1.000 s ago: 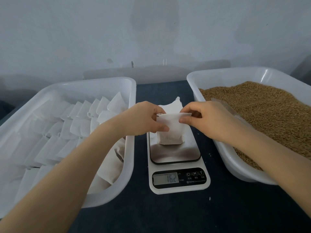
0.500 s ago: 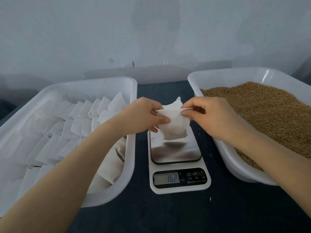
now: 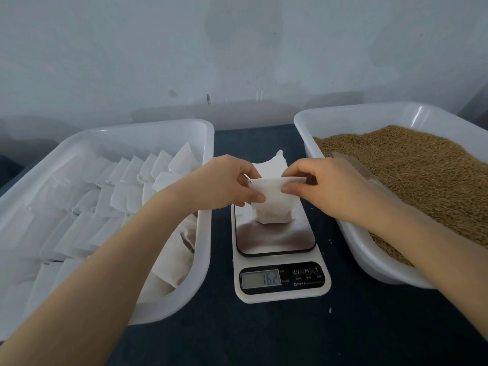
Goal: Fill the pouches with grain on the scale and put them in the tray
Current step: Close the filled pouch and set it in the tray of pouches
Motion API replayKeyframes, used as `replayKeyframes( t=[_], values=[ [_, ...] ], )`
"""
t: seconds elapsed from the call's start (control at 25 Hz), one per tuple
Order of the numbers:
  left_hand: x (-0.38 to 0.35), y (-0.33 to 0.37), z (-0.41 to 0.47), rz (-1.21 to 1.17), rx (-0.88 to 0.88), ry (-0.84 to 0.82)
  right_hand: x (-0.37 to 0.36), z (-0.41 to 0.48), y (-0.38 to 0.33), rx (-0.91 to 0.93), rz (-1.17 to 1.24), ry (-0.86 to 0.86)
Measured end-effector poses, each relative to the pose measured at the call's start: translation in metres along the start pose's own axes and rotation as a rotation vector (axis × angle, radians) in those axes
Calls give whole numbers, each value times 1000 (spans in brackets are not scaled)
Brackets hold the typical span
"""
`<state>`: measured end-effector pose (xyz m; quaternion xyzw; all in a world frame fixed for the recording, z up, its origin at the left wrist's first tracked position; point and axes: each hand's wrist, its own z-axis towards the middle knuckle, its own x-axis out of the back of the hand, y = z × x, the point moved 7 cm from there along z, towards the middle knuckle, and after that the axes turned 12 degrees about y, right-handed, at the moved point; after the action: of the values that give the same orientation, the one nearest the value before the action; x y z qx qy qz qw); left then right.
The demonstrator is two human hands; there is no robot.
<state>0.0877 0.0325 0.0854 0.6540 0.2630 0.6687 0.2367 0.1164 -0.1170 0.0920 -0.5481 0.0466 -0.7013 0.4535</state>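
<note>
The scale (image 3: 281,276) had a glossy metal plate; trays (image 3: 203,165) were smooth white plastic; the pouch (image 3: 273,204) looked matt, papery.

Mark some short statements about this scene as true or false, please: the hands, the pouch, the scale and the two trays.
1. The left hand and the right hand both pinch the top edge of the white pouch. True.
2. The grain lies in the left tray. False: it fills the right tray; the left tray holds rows of pouches.
3. The display of the scale shows the digits 1, 6, 2. True.
4. The scale stands inside a tray. False: it stands on the dark table, between the two trays.
</note>
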Motion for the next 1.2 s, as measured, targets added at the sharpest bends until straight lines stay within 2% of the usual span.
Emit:
replayKeyframes(
  t=[1.04,1.2],
  values=[
    [-2,-1,2,69,-60,7,-4,-1,2,-23,-7,-12],
    [-8,4,2,184,-167,50,-11,-4,2,4,-34,-62]
  ],
)
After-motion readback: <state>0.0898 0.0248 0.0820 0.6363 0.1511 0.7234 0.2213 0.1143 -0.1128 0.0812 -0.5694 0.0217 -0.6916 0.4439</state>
